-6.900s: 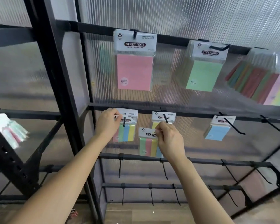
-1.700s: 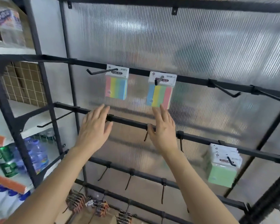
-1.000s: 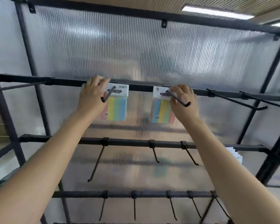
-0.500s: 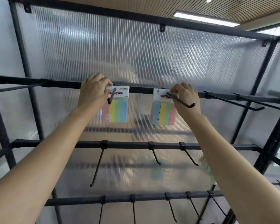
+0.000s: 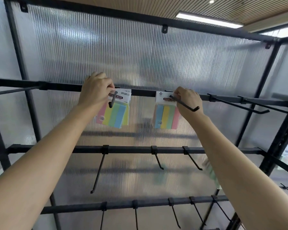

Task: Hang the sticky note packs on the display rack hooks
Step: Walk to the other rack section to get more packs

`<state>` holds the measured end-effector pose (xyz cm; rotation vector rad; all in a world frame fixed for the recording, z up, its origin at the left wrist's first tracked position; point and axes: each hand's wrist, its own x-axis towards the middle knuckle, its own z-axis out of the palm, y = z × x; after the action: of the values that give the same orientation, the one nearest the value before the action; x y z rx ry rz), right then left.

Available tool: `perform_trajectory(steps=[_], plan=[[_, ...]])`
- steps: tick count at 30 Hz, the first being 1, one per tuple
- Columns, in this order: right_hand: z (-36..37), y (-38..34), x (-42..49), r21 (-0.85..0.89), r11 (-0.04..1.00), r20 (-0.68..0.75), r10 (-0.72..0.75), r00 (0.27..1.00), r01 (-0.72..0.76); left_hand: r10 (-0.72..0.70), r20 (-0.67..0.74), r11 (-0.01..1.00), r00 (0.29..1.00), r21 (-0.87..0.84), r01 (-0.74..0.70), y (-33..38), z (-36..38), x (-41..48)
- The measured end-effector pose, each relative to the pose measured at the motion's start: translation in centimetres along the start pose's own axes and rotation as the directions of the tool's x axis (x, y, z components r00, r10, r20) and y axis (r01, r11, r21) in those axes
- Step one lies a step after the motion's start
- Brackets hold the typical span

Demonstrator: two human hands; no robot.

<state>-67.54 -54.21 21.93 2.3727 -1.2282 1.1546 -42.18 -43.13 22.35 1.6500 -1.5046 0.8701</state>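
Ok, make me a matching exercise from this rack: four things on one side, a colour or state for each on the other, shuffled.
1 left pack
2 right pack
3 long hook on the middle rail
4 ceiling light

A bare, nothing hanging on it
B blue stripe on its left edge
C lit
D pink stripe on its left edge

Pairs: 1-D, 2-B, 3-A, 4-C

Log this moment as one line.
left hand grips left pack on left hook | right hand grips right pack on right hook | step: hanging
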Motion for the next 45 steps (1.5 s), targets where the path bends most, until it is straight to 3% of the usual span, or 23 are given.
perform_trajectory(steps=[5,18,25,33,45], plan=[[-0.6,-0.1,-0.4,0.03,1.0,0.001,-0.001,1.0,0.001,0.081,-0.036,0.997,0.996,-0.004,-0.081,0.0,-0.7,-1.1],[-4.3,-1.1,-4.9,0.193,0.98,-0.079,0.055,0.995,-0.038,-0.023,0.0,0.984,1.0,-0.179,0.022,2.4,-3.5,-4.3],[-6.9,-2.1,-7.0,0.174,0.975,-0.076,0.154,0.985,-0.139,0.047,-0.036,0.981,0.998,-0.187,-0.053,3.8,-6.1,-6.1],[-8.6,-2.7,-8.5,0.142,0.98,-0.085,0.155,0.984,-0.142,0.071,-0.05,0.979,0.996,-0.19,-0.08,5.2,-8.4,-7.4],[-12.6,-2.0,-10.8,0.148,0.983,-0.135,0.132,0.982,-0.112,-0.031,-0.127,0.982,0.991,-0.188,0.007,8.9,-11.7,-8.6]])
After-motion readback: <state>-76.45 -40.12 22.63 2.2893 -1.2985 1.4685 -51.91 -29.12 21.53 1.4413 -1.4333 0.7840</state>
